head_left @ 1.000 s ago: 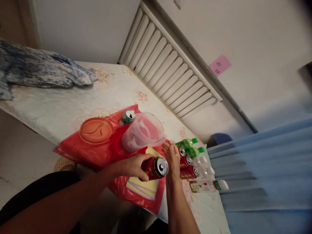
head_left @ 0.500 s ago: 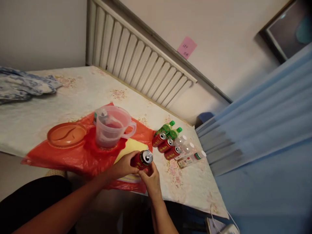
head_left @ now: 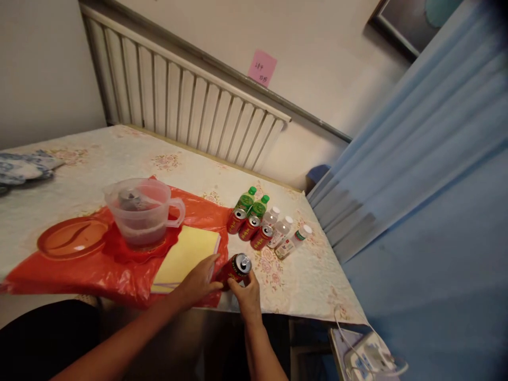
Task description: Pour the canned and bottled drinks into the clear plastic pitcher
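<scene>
A red drink can (head_left: 233, 271) with an opened silver top is held over the table's front edge, tilted to the right. My right hand (head_left: 246, 293) has its thumb and fingers around the can's lower right side. On the other side, my left hand (head_left: 200, 280) is open, thumb and forefinger apart, its thumb tip close to the can; whether they touch I cannot tell. Under that hand lies a yellow pad of paper (head_left: 188, 253). Just beyond the held can, three similar red cans (head_left: 250, 228) stand in a row.
Two green bottles (head_left: 246, 199) and three clear bottles (head_left: 282, 231) with white caps stand behind the cans. At left, a clear plastic jug (head_left: 138, 225) sits on red plastic sheeting (head_left: 79, 275) beside an orange lid (head_left: 73, 237). A blue curtain (head_left: 397, 211) hangs at right.
My left hand has loosened from the can and opened, while my right hand keeps its hold. The view has turned, so the table's things appear further left.
</scene>
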Demonstrator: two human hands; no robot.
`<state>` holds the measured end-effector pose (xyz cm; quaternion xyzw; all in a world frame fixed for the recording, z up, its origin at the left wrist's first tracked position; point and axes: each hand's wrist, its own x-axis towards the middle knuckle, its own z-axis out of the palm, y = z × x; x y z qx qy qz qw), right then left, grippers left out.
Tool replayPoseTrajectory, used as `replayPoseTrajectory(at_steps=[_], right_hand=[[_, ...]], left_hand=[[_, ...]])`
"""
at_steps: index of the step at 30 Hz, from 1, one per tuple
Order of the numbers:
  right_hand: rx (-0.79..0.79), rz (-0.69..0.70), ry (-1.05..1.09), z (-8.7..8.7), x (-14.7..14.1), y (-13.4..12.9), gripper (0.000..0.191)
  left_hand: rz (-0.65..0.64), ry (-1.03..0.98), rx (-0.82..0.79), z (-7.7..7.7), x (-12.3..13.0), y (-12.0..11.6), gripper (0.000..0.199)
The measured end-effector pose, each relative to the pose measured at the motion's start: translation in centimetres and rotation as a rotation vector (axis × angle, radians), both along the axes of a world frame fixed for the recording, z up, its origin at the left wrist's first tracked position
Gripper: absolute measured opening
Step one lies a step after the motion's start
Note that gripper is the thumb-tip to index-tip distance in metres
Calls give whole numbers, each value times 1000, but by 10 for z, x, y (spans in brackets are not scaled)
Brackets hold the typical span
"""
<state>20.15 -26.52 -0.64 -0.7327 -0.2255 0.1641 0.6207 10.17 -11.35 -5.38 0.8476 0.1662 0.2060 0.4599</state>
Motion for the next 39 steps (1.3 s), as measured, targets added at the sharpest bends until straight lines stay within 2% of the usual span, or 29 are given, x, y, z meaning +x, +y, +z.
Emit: replayPoseTrajectory(at_steps=[3,6,11,18,23,27,34,39], right_hand=[[-30,-127,-59,-2,28,-17,50],[-56,-224,-107,-8,58,-31,55],[-95,-329,-168,-14,95,-40,69],[-69,-373,-139,-20,123,-30,82],[-44,-383,-153,-37,139,-22,83],[-17,-390,-166,-53,140,-21,81],[-99,-492,-426,-91,138,-22,57],[-156,-566,-554,-105,143,-20,56]], left_hand=[[178,6,251,-8,-5,19,49],[296,68,496,-11,-13,40,37],[327,214,712,-19,-22,52,27],[328,220,769,-21,-24,49,31],[346,240,769,-20,-23,50,30],[353,237,785,-21,-24,49,30],[354,180,870,-33,-23,55,30],[359,161,908,-34,-23,55,29]])
